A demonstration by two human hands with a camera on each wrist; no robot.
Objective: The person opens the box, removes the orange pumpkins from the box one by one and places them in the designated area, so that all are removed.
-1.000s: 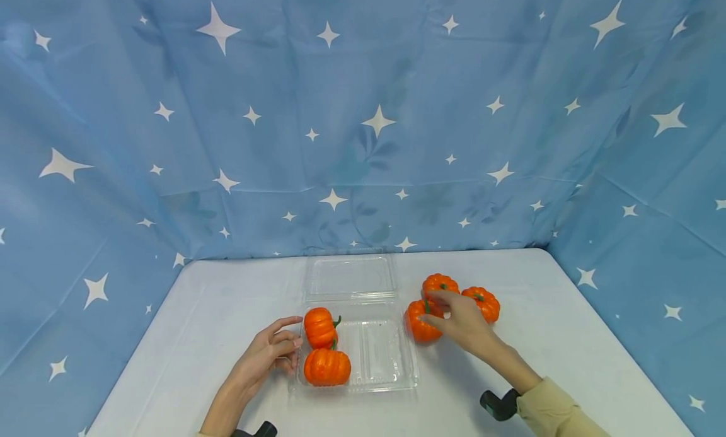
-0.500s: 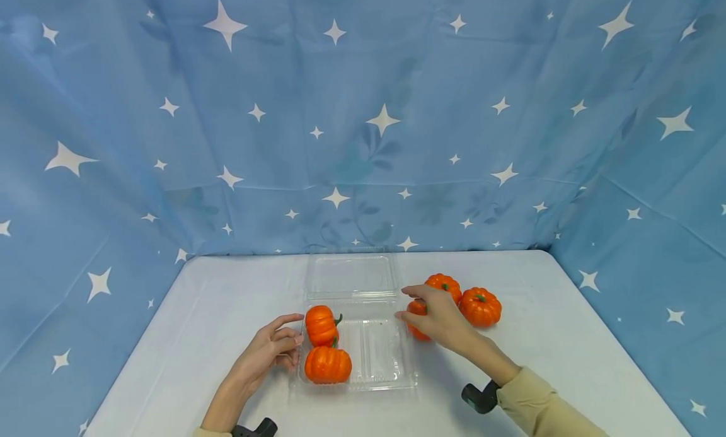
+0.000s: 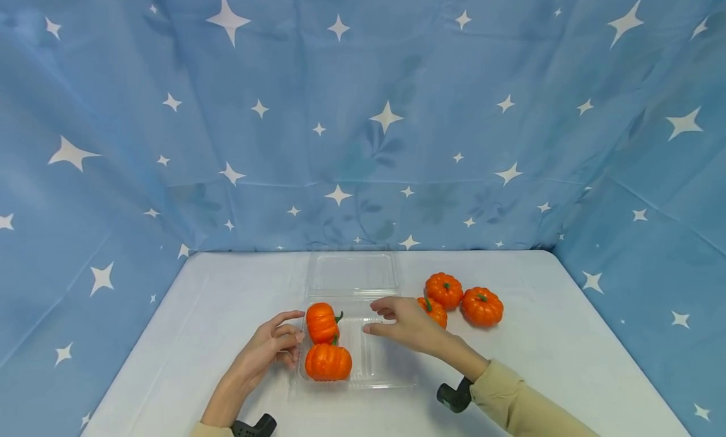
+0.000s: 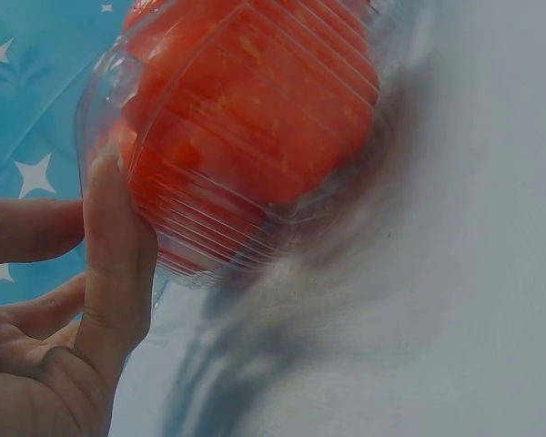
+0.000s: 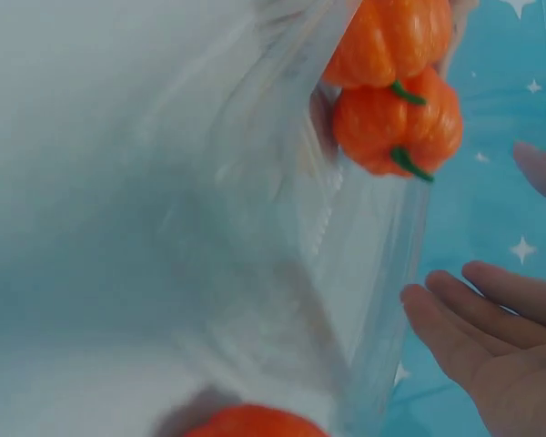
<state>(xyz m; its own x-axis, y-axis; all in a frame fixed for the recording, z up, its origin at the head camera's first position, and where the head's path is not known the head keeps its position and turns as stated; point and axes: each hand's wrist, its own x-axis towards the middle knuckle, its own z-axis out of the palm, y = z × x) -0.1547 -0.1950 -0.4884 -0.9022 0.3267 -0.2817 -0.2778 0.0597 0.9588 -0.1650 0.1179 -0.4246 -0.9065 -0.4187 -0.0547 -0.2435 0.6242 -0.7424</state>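
Box (image 3: 365, 349) on table (image 3: 556, 323), lid (image 3: 353, 271) at far side. Two pumpkins (image 3: 328, 362) in box's left half, one near, one far. Three more pumpkins (image 3: 444, 292) right of box. Curtain (image 3: 363, 153) behind table.

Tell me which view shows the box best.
The head view: it takes in the box from above, with its lid open, though the right hand hides part of the box. The left wrist view shows only a ribbed part, close up; the right wrist view shows a blurred stretch, cut off.

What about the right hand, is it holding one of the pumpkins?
No, in the right wrist view the right hand grips nothing, and the orange pumpkins sit apart from it.
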